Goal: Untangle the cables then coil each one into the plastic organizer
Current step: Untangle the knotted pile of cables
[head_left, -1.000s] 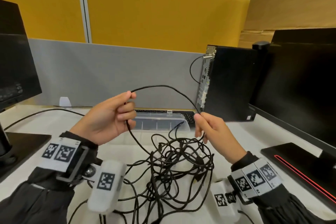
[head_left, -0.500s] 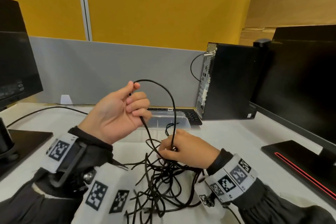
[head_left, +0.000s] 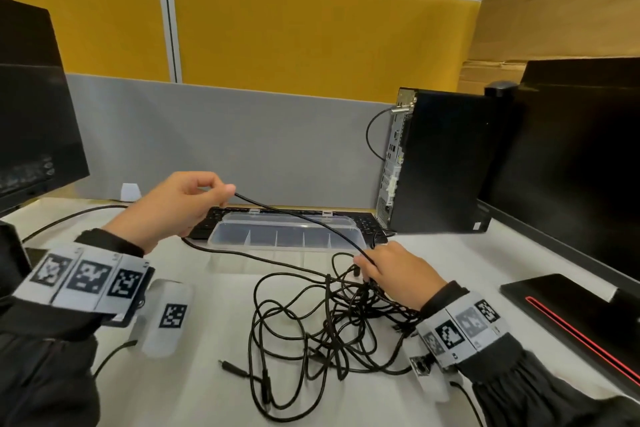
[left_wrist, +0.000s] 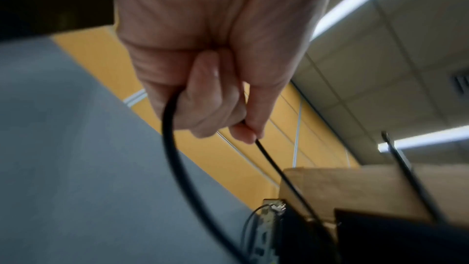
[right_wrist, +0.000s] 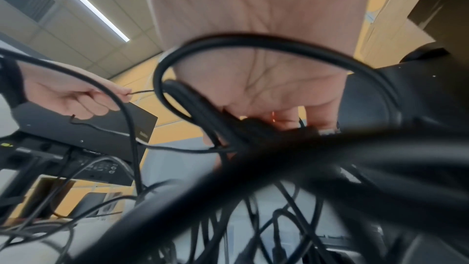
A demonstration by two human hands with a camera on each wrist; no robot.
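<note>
The left hand (head_left: 173,208) has swung out to the left, and the right hand (head_left: 394,274) has dropped onto the pile (head_left: 329,315). The left hand pinches 1 cable (head_left: 298,215) between thumb and finger, held up over the organizer (head_left: 287,236). The right hand's fingers curl down into the pile on the counter (head_left: 214,340), gripping some strands. The organizer sits open behind the pile. A hard pull now could tighten a knot, since the loops cross a lot. The whole pile could also slide, or a plug (head_left: 232,367) could catch.
</note>
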